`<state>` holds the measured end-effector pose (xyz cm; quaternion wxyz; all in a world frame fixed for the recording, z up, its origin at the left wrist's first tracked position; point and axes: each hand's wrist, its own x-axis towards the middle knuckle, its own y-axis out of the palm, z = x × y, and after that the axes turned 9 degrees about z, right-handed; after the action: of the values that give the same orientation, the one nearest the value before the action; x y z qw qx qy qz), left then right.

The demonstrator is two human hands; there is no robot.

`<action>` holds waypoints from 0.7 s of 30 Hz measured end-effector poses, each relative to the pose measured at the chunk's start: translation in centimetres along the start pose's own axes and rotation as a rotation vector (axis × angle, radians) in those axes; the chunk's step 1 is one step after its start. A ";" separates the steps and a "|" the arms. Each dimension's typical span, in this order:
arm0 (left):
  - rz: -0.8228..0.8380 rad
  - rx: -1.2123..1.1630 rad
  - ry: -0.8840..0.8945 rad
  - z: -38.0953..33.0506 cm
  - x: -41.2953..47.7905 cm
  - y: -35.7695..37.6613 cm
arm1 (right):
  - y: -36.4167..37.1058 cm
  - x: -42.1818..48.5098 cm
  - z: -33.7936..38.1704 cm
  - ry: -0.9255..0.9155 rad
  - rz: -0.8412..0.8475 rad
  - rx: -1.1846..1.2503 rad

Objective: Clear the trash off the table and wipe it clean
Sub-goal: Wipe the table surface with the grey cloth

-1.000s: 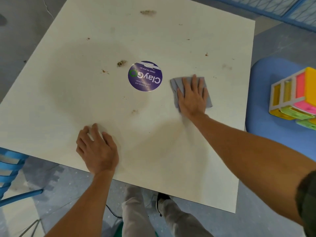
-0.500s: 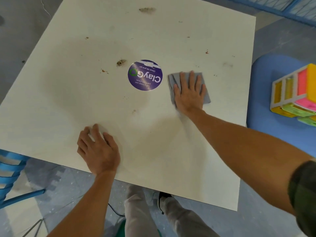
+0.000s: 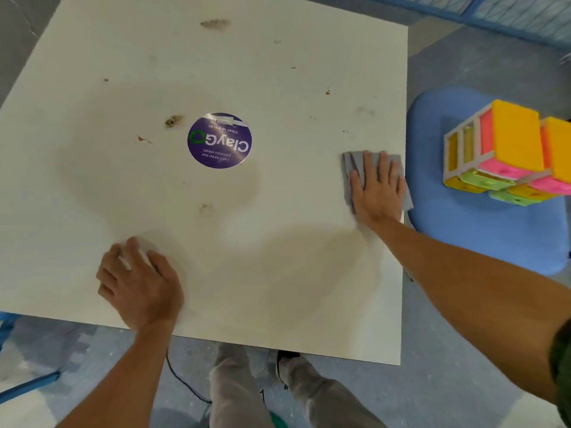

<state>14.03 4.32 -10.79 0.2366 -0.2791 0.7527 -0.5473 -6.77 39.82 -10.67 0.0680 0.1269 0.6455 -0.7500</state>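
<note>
- Your right hand (image 3: 377,193) lies flat on a grey cloth (image 3: 352,163), fingers straight and spread. It presses the cloth to the white bench (image 3: 278,72) at its right edge, where one corner of the cloth slightly overhangs.
- Your left hand (image 3: 139,285) rests near the bench's front edge, fingers curled over a small white wad (image 3: 143,254); what it is cannot be told.
- A round purple sticker (image 3: 219,140) sits mid-bench, with brown crumbs (image 3: 173,121) just left of it and a brown smear (image 3: 215,23) near the far edge.
- Right of the bench, a blue chair (image 3: 482,236) carries a small drawer unit (image 3: 506,149) — pink, yellow and green drawers, contents hidden.
</note>
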 end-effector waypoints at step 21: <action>-0.033 -0.034 0.009 0.1 0.1 0.0 | -1.4 2.5 -0.6 0.020 0.043 0.047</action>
<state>13.99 4.18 -10.84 0.2195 -0.2932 0.7581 -0.5395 -9.47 40.78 -10.13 0.0746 0.1498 0.6254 -0.7621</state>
